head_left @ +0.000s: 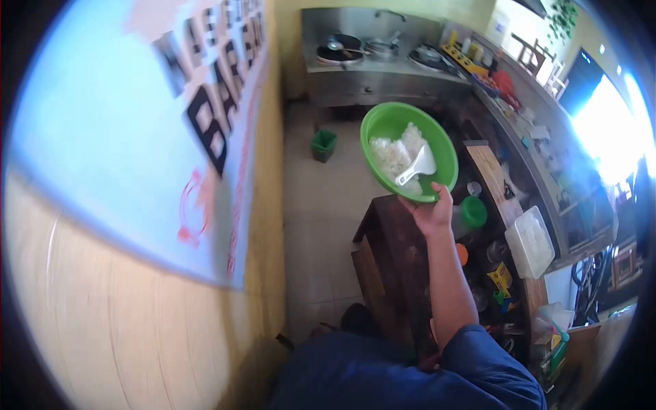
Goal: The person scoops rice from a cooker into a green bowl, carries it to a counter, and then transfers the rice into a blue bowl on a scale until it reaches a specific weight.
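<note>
Basin of green plastic is showing at two o'clock on my head feed; I'm watching the right hand clasping its edge at five o'clock. White rice paddle is lying on rice inside.

The big green bowl looks like smooth, shiny plastic, and so does the white scoop. The stove counter is shiny metal. The floor looks smooth. The blue shirt is dull cloth.
</note>
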Motion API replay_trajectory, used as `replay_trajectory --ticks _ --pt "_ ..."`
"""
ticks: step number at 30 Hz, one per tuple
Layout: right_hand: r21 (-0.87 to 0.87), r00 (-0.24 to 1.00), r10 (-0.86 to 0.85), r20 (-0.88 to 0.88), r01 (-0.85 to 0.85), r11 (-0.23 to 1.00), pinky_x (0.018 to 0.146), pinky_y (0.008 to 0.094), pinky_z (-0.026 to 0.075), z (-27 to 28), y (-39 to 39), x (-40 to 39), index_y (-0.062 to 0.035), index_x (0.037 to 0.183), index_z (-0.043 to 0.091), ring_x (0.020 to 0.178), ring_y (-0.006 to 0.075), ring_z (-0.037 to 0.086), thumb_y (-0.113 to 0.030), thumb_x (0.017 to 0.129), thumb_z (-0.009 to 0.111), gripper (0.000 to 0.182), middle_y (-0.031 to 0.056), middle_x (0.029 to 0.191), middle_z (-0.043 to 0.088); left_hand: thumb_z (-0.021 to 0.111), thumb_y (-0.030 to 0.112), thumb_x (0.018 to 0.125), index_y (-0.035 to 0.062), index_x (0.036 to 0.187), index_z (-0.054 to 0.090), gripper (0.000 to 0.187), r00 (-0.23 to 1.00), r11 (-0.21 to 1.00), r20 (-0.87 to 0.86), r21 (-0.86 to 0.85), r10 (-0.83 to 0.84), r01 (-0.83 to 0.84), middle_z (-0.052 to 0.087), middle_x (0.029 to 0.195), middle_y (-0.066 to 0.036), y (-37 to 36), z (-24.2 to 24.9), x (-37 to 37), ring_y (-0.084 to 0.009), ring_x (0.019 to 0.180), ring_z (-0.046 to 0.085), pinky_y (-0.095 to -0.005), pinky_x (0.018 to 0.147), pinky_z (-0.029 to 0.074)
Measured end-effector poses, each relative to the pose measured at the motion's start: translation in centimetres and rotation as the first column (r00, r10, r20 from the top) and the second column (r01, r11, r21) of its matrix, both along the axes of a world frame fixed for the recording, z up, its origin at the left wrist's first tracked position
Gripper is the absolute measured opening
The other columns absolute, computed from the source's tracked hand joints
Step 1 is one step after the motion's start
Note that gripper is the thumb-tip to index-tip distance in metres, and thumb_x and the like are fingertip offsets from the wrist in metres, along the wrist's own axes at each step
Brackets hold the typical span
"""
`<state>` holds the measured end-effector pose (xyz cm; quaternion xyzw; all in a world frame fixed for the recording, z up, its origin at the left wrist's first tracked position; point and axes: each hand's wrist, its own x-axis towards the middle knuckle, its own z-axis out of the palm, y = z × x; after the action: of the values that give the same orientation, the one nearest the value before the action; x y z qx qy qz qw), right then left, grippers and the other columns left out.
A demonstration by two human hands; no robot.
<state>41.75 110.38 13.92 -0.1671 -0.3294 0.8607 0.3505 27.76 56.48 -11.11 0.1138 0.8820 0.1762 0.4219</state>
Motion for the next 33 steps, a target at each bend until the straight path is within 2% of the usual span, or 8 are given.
replay_trajectory --ticks 3,8,10,11,15,20,26,33 --pt "-0.010 0.982 -0.187 0.017 0.187 0.982 0.095 0.0534 0.047 0.7 5.7 -3.5 -0.0021 0.134 0.040 0.118 0.0361 0.052 -0.027 0.084 0.050 0.056 0.0164 0.134 0.049 0.074 0.033 0.069 0.0035 0.144 0.029 0.092 0.997 0.995 -0.034 0.063 -0.074 0.076 0.051 0.131 -0.027 9.0 2.2 -9.6 -0.0432 0.119 0.053 -0.0444 0.100 0.045" --pt "-0.068 0.946 -0.300 -0.120 0.293 0.954 0.091 0.0529 0.050 -1.9 14.9 -8.2 -0.0027 0.130 0.046 0.113 0.0336 0.057 -0.025 0.084 0.051 0.051 0.0141 0.126 0.056 0.073 0.032 0.069 0.0037 0.144 0.029 0.092 0.992 0.992 -0.038 0.047 -0.118 0.120 0.051 0.132 -0.027 21.1 2.8 -19.7 -0.0435 0.119 0.053 -0.0447 0.100 0.045" --pt "-0.123 0.928 -0.358 -0.099 0.346 0.930 0.084 0.0443 0.052 -3.0 17.7 -10.4 -0.0037 0.126 0.047 0.104 0.0287 0.060 -0.021 0.085 0.051 0.045 0.0098 0.121 0.058 0.073 0.031 0.069 0.0037 0.144 0.029 0.091 0.990 0.990 -0.018 -0.013 -0.141 0.141 0.051 0.132 -0.027 25.0 3.0 -23.2 -0.0436 0.119 0.053 -0.0449 0.100 0.045" --pt "-0.175 0.942 -0.319 -0.099 0.299 0.938 0.088 0.0519 0.050 -4.7 19.8 -11.1 -0.0061 0.128 0.048 0.110 0.0310 0.058 -0.020 0.083 0.051 0.047 0.0096 0.123 0.057 0.073 0.031 0.069 0.0038 0.144 0.029 0.091 0.989 0.988 -0.008 -0.049 -0.148 0.147 0.051 0.132 -0.027 26.6 3.3 -24.9 -0.0437 0.119 0.053 -0.0449 0.100 0.045" --pt "-0.267 0.908 -0.418 0.042 0.413 0.871 0.088 0.0475 0.050 -6.5 24.2 -16.5 -0.0056 0.126 0.048 0.107 0.0289 0.059 -0.020 0.084 0.051 0.044 0.0099 0.120 0.059 0.073 0.031 0.070 0.0040 0.144 0.029 0.091 0.990 0.981 0.032 -0.135 -0.139 0.142 0.051 0.132 -0.027 34.5 4.2 -31.5 -0.0440 0.119 0.052 -0.0451 0.100 0.045" --pt "-0.389 0.928 -0.369 0.042 0.355 0.850 0.097 0.0458 0.045 -9.3 28.9 -21.3 -0.0034 0.126 0.048 0.110 0.0290 0.058 -0.020 0.085 0.051 0.044 0.0106 0.120 0.059 0.073 0.030 0.070 0.0042 0.144 0.029 0.090 0.976 0.960 0.033 -0.177 -0.214 0.216 0.050 0.132 -0.027 47.1 3.7 -41.3 -0.0443 0.119 0.052 -0.0454 0.099 0.045" --pt "-0.450 0.800 -0.588 0.121 0.572 0.686 0.102 0.0456 0.041 -9.2 32.9 -24.0 -0.0008 0.131 0.045 0.115 0.0319 0.055 -0.019 0.085 0.051 0.050 0.0167 0.126 0.056 0.072 0.029 0.071 0.0044 0.145 0.029 0.089 0.902 0.885 0.036 -0.183 -0.430 0.428 0.050 0.132 -0.027 65.3 6.1 -52.2 -0.0447 0.119 0.052 -0.0458 0.099 0.045" --pt "-0.305 0.573 -0.818 0.044 0.788 0.536 0.104 0.0448 0.039 -4.4 43.0 -19.9 0.0028 0.131 0.045 0.116 0.0327 0.055 -0.023 0.083 0.052 0.055 0.0170 0.126 0.056 0.072 0.027 0.071 0.0047 0.145 0.028 0.088 0.771 0.751 -0.007 -0.230 -0.637 0.619 0.050 0.133 -0.027 87.3 9.5 -58.6 -0.0452 0.118 0.052 -0.0462 0.099 0.045"
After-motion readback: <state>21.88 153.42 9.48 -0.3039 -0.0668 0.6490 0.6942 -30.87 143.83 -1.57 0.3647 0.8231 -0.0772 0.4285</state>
